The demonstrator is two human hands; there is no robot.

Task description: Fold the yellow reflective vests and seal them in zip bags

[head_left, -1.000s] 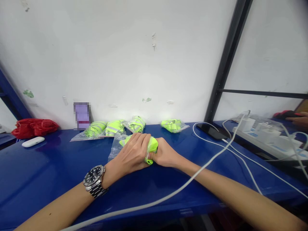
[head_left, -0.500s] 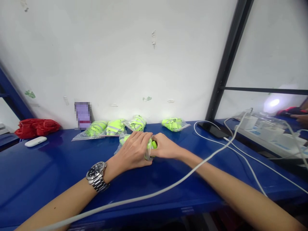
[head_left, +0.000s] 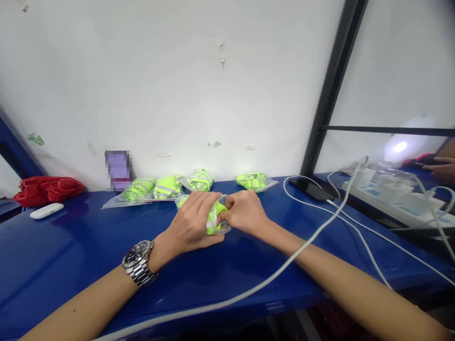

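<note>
A clear plastic bag [head_left: 226,229] lies on the table with a bundled neon-yellow reflective vest [head_left: 212,221] inside it. My left hand [head_left: 195,220], a metal watch on its wrist, is wrapped over the bag from the left. At the bag's mouth, which faces right, my right hand [head_left: 246,210] has its fingers curled in, pinching the yellow fabric; its fingertips are partly hidden. Similar bagged bundles lie behind my hands: two at the left [head_left: 139,189] [head_left: 167,187], one in the middle [head_left: 200,180] and one at the right [head_left: 252,181].
A white cable [head_left: 249,287] hangs across the view in front of my arms. On the blue table [head_left: 88,246] lie a red bag [head_left: 48,189], a white case [head_left: 47,211] and a black phone [head_left: 311,189]. A blurred purple phone-like thing [head_left: 119,168] leans on the wall. White chargers [head_left: 387,189] and another person's hand [head_left: 442,168] are at the right.
The bag's mouth has opened wider and shows more yellow fabric. My right hand's fingers have moved onto the fabric at the opening. The view has shifted slightly.
</note>
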